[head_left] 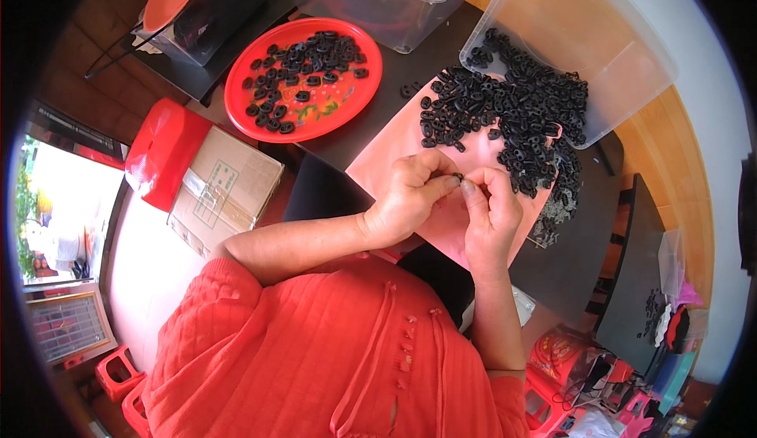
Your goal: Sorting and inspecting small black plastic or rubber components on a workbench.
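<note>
So the small black piece point(459, 177) was right in the pinch between both hands. It sat at about 3 o'clock off the fingertips of the left hand point(404, 193) and 11 o'clock off those of the right hand point(493, 211). Thumb and index finger were pressed in close on each side, no real gap, both sets of fingers holding that one bit. Most of it was covered, so I could only make out a tiny dark, roundish edge. The loose ones in the heap point(505, 103) at 1 o'clock looked black and stubby, some with holes through them. That pile spread over pink cloth point(394, 142) on the dark bench point(556, 276), spilling from a clear bin point(623, 52) at 2 o'clock. More black pieces point(323, 53) lay in a red tray point(238, 107) around 10 o'clock.
</note>
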Demonstrator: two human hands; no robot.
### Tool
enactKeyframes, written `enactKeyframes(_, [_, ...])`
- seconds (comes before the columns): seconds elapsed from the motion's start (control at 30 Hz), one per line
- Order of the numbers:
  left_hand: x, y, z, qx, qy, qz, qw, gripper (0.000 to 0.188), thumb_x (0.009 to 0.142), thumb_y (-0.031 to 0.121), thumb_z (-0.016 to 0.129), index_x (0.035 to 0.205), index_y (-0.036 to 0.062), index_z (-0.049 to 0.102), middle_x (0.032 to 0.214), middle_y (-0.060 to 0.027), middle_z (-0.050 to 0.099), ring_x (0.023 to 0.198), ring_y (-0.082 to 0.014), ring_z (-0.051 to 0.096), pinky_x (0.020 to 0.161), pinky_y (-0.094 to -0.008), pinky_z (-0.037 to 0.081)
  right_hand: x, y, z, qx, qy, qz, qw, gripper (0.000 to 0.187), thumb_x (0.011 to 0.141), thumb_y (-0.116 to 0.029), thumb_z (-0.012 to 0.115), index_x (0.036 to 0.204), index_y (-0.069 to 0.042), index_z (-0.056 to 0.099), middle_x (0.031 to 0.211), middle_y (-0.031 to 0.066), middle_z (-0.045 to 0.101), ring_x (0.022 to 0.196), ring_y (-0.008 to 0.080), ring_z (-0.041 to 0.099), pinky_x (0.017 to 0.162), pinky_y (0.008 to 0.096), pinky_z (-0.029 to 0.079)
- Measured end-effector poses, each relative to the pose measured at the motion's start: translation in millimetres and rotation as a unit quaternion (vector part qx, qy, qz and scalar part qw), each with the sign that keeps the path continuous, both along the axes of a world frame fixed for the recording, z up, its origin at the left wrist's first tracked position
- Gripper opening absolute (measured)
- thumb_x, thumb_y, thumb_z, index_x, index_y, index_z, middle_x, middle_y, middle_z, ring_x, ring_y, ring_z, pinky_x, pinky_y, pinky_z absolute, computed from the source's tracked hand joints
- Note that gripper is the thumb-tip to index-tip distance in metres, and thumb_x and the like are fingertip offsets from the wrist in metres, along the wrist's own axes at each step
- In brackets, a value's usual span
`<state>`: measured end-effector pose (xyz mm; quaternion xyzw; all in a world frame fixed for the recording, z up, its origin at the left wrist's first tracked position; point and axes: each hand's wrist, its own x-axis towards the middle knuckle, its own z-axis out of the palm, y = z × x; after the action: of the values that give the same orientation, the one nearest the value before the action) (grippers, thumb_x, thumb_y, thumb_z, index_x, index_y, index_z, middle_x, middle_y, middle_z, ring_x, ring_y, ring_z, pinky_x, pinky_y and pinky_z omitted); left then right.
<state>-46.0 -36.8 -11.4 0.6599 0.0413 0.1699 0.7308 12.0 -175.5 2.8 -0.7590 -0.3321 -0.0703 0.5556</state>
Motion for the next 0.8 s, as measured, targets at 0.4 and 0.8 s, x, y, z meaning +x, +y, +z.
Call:
enactKeyframes(0.4, [-7,6,10,-0.084,0.079,-0.051,0.992,0.007,0.096,0.005,0.061,0.099,-0.0007,0.061,0.078,-0.0020,0.061,0.066,-0.0076,0.057,0.057,-0.0226,0.047,28,-24,32,0.036,0.134,-0.068,0.988,0.007,0.089,-0.001,0.071,0.095,0.000,0.067,0.083,-0.0005,0.067,0.074,0.0055,0.058,0.067,0.0217,0.047])
enactKeyframes(0.8, [-17,5,9,-0.122,0.081,-0.045,0.988,0.005,0.100,0.007,0.059,0.100,0.0023,0.060,0.079,-0.0004,0.061,0.068,-0.0059,0.058,0.057,-0.0211,0.049,62,-15,43,-0.259,-0.215,-0.084,0.938,0.012,0.078,-0.003,0.071,0.085,-0.012,0.068,0.081,0.0045,0.061,0.082,0.0267,0.061,0.071,0.0410,0.049])
